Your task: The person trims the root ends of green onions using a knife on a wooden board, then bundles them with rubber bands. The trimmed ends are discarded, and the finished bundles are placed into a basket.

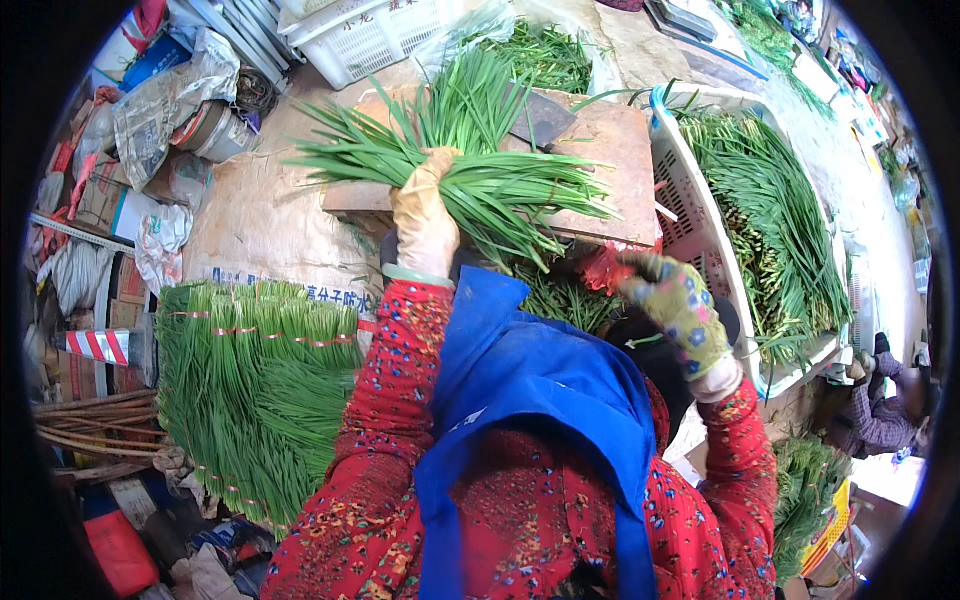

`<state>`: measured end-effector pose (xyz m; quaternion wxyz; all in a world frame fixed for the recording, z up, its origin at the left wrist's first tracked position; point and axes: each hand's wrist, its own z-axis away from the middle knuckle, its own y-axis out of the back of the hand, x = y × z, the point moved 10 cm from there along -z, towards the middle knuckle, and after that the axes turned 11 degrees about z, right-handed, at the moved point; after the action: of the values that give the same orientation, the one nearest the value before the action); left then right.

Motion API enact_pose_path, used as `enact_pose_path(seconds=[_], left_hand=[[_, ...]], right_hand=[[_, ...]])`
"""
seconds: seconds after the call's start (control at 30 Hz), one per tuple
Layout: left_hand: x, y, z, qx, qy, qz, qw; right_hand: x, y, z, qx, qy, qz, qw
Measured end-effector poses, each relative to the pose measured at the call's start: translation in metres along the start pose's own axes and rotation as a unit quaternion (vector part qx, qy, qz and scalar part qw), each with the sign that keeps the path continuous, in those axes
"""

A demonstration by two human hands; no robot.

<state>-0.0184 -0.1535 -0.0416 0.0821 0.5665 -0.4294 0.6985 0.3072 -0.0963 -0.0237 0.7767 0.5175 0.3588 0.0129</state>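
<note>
My left hand (426,214), in a pale rubber glove, is closed around a bunch of green garlic chives (517,184) above a low wooden board (611,150). More loose chives (476,105) lie on the board just beyond it, beside a dark flat metal blade (546,118). My right hand (671,307), in a flowered glove, is raised to the right of my apron, near red plastic strips (604,266). Its fingers are partly bent and blurred; whether they hold something cannot be told. Leafy trimmings (574,304) lie below the board's near edge.
Chive bundles tied with red bands (259,397) are stacked at left. A white plastic crate (694,202) full of chives stands at right, and another white crate (367,45) at the top. A striped traffic cone (101,346) lies at far left. A person (885,409) sits at far right.
</note>
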Motion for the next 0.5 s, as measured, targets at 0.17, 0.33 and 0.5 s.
enact_pose_path(seconds=[0.17,0.33,0.5], left_hand=[[-0.016,-0.017,0.021,0.033,0.012,0.131,0.991],[0.001,-0.023,0.035,0.008,-0.053,0.102,0.993],[-0.009,-0.022,0.033,-0.007,0.009,0.081,0.997]], right_hand=[[-0.032,-0.030,-0.049,0.045,-0.035,-0.361,0.931],[-0.075,-0.044,-0.053,-0.011,-0.031,-0.482,0.876],[-0.148,-0.044,0.000,-0.222,0.202,-0.436,0.848]])
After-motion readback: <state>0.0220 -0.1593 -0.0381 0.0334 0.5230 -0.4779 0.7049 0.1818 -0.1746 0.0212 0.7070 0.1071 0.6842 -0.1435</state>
